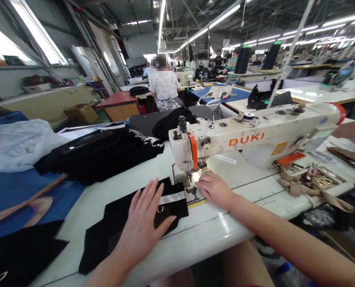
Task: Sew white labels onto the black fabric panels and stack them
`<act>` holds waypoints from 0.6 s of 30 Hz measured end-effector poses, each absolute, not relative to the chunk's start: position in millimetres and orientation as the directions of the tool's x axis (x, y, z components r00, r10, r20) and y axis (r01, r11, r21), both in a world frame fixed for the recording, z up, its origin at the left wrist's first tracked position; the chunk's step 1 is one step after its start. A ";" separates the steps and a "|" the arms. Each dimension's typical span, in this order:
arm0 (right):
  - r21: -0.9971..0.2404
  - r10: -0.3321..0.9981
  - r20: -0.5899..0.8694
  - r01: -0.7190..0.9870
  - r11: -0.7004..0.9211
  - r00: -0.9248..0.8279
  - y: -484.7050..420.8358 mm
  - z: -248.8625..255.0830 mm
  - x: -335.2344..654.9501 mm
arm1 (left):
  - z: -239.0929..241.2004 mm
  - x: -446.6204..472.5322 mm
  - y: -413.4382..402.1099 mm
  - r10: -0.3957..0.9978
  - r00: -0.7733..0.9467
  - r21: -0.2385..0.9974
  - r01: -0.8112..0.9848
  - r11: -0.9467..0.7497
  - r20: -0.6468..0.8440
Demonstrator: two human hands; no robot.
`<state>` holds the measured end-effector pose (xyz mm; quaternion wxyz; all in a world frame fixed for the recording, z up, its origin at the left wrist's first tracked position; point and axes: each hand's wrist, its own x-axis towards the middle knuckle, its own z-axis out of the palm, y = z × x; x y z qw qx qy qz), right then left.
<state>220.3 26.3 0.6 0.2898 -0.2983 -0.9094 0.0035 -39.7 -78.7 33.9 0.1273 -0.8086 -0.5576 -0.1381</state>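
Note:
My left hand [144, 217] lies flat with fingers spread on a piece of black fabric [111, 231] on the white sewing table [213, 231]. A grey reflective strip [171, 198] with a small metal ring crosses the fabric near my fingertips. My right hand [214, 189] rests by the needle of the white DUKI sewing machine [255, 137], fingers curled against the fabric edge at the presser foot; what they pinch is hidden.
A pile of black garments [99, 153] and a white plastic bag [18, 143] lie to the left. Tan straps and metal buckles [311, 185] sit at the right. Thread cones [242, 59] stand behind the machine. A person in a white top [165, 85] works further back.

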 end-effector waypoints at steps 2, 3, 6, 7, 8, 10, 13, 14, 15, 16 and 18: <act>-0.196 0.532 0.548 0.520 0.831 -0.645 22.3 0.4 222.6 | 31.9 -59.5 -101.7 0.889 0.323 -0.069 0.945 -0.319 0.325; -0.206 0.529 0.559 0.511 0.835 -0.639 20.2 0.2 223.5 | 28.5 -70.3 -112.1 0.905 0.329 -0.077 0.944 -0.320 0.271; -0.237 0.529 0.575 0.492 0.838 -0.625 15.9 -1.1 224.7 | 22.9 -102.5 -129.7 0.956 0.281 -0.083 0.958 -0.274 0.088; -0.246 0.530 0.575 0.486 0.839 -0.623 15.3 -1.5 224.6 | 27.6 -112.7 -128.7 0.975 0.218 -0.080 0.974 -0.214 0.042; -0.254 0.530 0.575 0.480 0.840 -0.623 15.1 -1.8 224.3 | 37.6 -122.6 -123.6 0.991 0.135 -0.077 0.988 -0.133 0.016; -0.266 0.529 0.578 0.469 0.842 -0.621 15.1 -1.9 223.7 | 74.1 -141.1 -102.0 0.996 -0.090 -0.076 0.993 0.092 0.028; -0.270 0.529 0.583 0.466 0.842 -0.617 15.3 -1.7 223.5 | 153.1 -162.4 -50.9 0.875 -0.375 -0.096 0.902 0.420 0.305; -0.268 0.530 0.581 0.470 0.841 -0.618 15.2 -1.8 223.7 | 177.8 -167.0 -32.2 0.852 -0.340 -0.112 0.904 0.413 0.397; -0.266 0.532 0.580 0.474 0.839 -0.617 15.0 -2.0 223.8 | 198.3 -170.3 -14.1 0.815 -0.317 -0.115 0.901 0.419 0.486; -0.268 0.537 0.578 0.479 0.836 -0.614 14.8 -2.4 224.0 | 213.4 -172.3 2.8 0.823 -0.282 -0.105 0.920 0.379 0.493; -0.278 0.551 0.576 0.489 0.827 -0.604 14.3 -3.4 224.0 | 224.9 -172.5 30.3 0.861 -0.213 -0.077 0.957 0.279 0.462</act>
